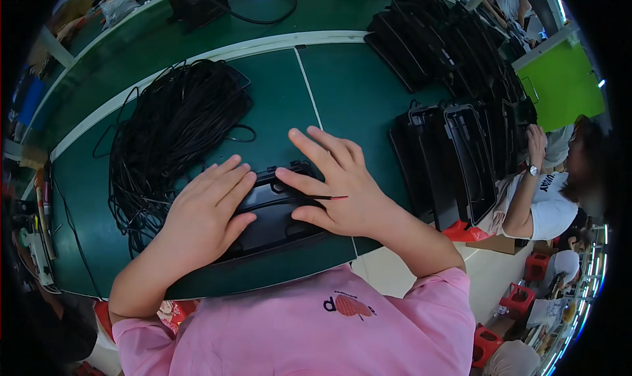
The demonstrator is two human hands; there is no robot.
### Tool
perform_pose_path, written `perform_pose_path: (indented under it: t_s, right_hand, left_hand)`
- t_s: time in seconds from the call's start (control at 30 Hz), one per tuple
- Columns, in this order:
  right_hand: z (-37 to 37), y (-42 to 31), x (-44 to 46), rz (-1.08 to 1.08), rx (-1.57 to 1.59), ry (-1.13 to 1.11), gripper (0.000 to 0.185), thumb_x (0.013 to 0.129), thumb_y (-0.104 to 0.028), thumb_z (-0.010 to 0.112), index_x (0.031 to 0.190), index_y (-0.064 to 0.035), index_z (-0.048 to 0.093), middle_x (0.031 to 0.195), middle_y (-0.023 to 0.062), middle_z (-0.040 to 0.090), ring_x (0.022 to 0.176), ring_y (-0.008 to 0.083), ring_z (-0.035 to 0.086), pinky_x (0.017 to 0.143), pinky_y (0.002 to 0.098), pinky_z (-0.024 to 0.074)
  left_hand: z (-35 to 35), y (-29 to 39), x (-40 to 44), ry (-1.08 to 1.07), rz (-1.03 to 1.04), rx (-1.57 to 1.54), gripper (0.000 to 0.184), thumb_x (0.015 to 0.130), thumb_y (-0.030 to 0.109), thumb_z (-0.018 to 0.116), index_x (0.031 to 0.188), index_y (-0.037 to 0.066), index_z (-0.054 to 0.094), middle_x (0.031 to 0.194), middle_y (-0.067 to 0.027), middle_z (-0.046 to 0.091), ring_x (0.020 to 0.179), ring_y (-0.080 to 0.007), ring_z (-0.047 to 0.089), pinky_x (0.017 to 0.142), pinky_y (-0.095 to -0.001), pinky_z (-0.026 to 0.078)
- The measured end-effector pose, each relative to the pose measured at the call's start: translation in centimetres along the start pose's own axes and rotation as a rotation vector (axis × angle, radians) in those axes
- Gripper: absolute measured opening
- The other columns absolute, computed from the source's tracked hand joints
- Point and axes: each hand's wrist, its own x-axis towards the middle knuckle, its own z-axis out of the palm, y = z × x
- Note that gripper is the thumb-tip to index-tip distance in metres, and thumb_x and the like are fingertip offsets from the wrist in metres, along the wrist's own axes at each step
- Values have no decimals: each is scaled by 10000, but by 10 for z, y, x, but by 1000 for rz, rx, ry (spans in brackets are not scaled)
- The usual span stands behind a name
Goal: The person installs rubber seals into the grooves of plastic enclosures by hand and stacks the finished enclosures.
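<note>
A black plastic case (273, 241) lies near the table's front edge, between my two hands. My left hand (209, 208) rests over its left side with fingers stretched out and the thumb apart. Over the right side, my right hand (342, 182) is spread open, index finger and thumb on either side of a black cable (299, 200). That cable runs across the case, and its end shows a short red wire in front of my right palm. Parts of the case are hidden under both hands. Beyond my left hand is a large heap of black cables (178, 126).
Black cases (454, 152) stand in rows on the right, with more black cases (434, 47) behind them. A black object with a cable (201, 4) sits on the far ledge. A co-worker (550, 192) is at the right. Tools (41, 218) lie at the left edge.
</note>
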Motion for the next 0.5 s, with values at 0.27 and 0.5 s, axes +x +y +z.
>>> perform_pose_path:
  t_s: [0.27,0.5]
  right_hand:
    - [-14,-21,-17,133,54,33,603,831,-340,724,1329,-53,540,1498,251,323,1313,411,414,1013,478,375]
    - [-84,-17,-126,473,-699,1145,393,967,-242,542,1301,-33,537,1379,193,474,1233,312,504,1043,439,395]
  left_hand:
    - [1,2,0,28,-9,1,550,817,207,714,1294,-9,547,1311,-184,560,1259,-349,516,1055,-457,410]
    - [5,-2,-1,71,27,-24,559,800,198,728,1285,-19,552,1276,-187,577,1228,-348,540,1017,-443,435]
